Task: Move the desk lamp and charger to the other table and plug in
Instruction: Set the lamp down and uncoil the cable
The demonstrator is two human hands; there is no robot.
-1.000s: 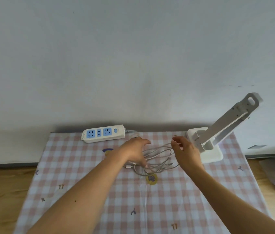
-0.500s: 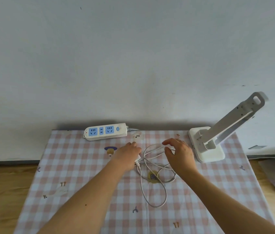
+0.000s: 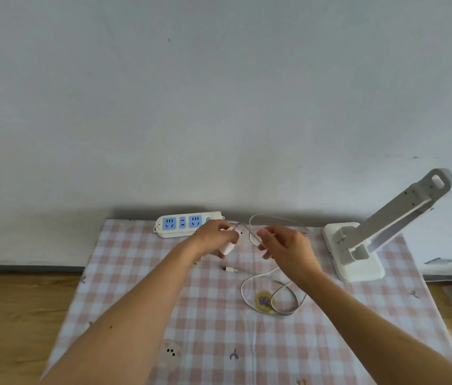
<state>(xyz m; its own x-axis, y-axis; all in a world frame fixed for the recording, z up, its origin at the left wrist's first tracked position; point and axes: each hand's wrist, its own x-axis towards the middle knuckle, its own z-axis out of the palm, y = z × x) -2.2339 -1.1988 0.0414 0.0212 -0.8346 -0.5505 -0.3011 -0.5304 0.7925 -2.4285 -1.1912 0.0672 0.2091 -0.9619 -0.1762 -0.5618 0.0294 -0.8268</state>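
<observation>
While gripping the light, rigid charger (image 3: 229,241) in left-hand fingers (image 3: 226,227), a person's right-hand fingers (image 3: 268,237) are pinching its limp cable (image 3: 272,294), best held near the plug, just beside the power strip (image 3: 180,224).

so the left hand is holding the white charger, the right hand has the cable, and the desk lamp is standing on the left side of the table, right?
Not quite: the head view shows the desk lamp standing on the right side of the table, not the left. The rest holds: the left hand is holding the white charger and the right hand has the cable.
</observation>
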